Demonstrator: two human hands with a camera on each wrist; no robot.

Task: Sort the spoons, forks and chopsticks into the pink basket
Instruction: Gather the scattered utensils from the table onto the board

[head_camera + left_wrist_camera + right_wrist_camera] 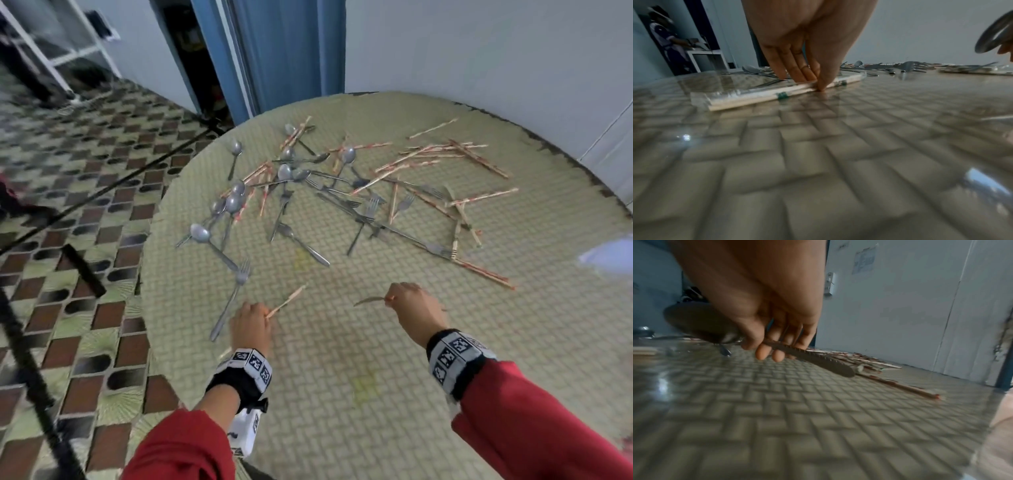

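My left hand (263, 313) pinches one end of a pale chopstick (287, 302) near the table's front left. In the left wrist view the fingertips (819, 86) press that chopstick (756, 100) where it lies flat on the table. My right hand (390, 299) grips a metal spoon (368, 301) by the handle, its bowl pointing left just above the table. The right wrist view shows the fingers (764, 352) curled round the spoon's handle (818, 361). Spoons (236, 202), forks (368, 212) and chopsticks (445, 154) lie scattered across the far half. No pink basket is in view.
The round table (342, 377) has a woven-pattern top under glossy glass. A fork (229, 301) lies just left of my left hand, near the table's left edge. Black tripod legs (85, 270) stand on the tiled floor to the left. A white object (609, 255) shows at the right edge.
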